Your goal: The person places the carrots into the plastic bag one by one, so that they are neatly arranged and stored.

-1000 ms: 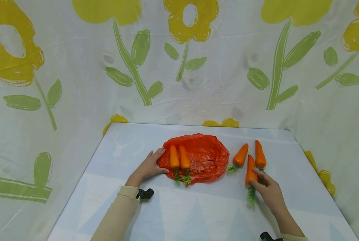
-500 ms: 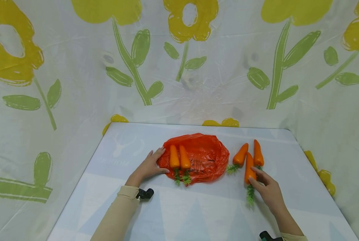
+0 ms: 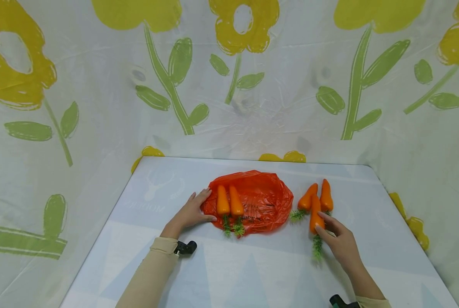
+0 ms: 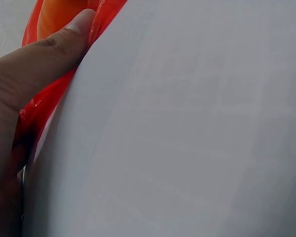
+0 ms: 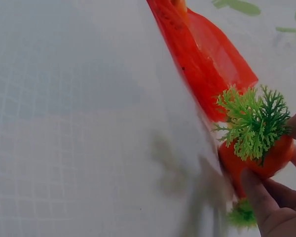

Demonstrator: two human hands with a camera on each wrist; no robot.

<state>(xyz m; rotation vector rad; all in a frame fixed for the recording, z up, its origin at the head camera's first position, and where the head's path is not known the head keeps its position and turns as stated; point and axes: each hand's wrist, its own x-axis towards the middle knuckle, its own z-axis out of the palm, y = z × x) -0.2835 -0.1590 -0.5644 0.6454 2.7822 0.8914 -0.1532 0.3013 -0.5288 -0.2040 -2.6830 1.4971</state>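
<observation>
A crumpled red plastic bag (image 3: 268,192) lies on the table, two carrots (image 3: 222,201) with green tops lying side by side at its left part. My left hand (image 3: 189,211) holds the bag's left edge, its thumb (image 4: 64,44) against the red plastic. To the right of the bag, my right hand (image 3: 341,241) pinches a carrot (image 3: 316,216) between thumb and fingers. That carrot's tip points away from me, and its leafy top (image 5: 254,121) faces the right wrist camera. Close behind it are a left carrot (image 3: 307,196) and a right carrot (image 3: 326,196), partly overlapped.
The pale table (image 3: 229,273) has a printed triangle pattern. A white curtain (image 3: 283,119) with yellow flowers hangs behind and at both sides. Black camera mounts (image 3: 186,247) are worn at both wrists.
My right hand has moved slightly left with its carrot, toward the left carrot. The rear right carrot has shifted left too. My left hand and the bag look unchanged.
</observation>
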